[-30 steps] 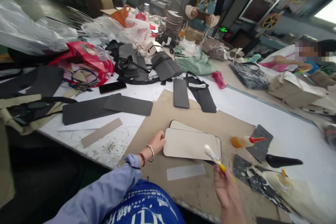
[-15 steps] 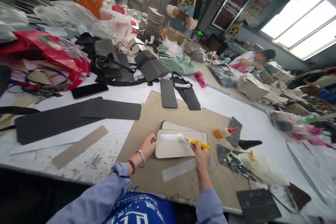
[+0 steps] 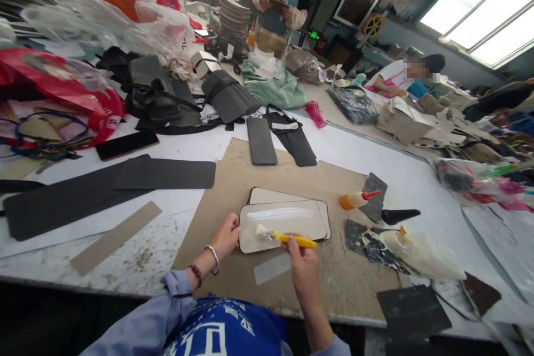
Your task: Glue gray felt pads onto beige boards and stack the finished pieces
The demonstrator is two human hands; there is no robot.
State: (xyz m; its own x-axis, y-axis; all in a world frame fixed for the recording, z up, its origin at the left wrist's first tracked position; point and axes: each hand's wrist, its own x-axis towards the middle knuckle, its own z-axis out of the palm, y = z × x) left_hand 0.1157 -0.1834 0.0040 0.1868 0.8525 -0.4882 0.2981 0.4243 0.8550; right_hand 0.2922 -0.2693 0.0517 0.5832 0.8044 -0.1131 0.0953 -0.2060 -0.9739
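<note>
My right hand (image 3: 303, 261) grips a yellow-handled brush (image 3: 277, 236), its white-coated bristles over the left part of a pale rounded panel (image 3: 287, 225). A wet white streak (image 3: 281, 213) runs along the panel's upper half. With closed fingers, my left hand (image 3: 226, 236) pinches the panel's left edge. Another pale panel (image 3: 271, 196) with a dark border lies partly hidden beneath, at an angle. Both rest on a brown board (image 3: 217, 194). Just below them is a translucent strip (image 3: 267, 270), partly covered by my right hand.
Right of the panels lie a glue bottle with a red tip (image 3: 356, 200), a black tapered tool (image 3: 400, 216) and a whitish bag (image 3: 421, 256). Dark panels (image 3: 167, 174) and a phone (image 3: 127, 145) lie left. Dark pieces and bags crowd the back; a person (image 3: 283, 5) stands behind.
The brush has moved left and down the panel, with my right hand. The white streak now stretches further right. My left hand stays at the panel's left edge. The camera view has shifted slightly.
</note>
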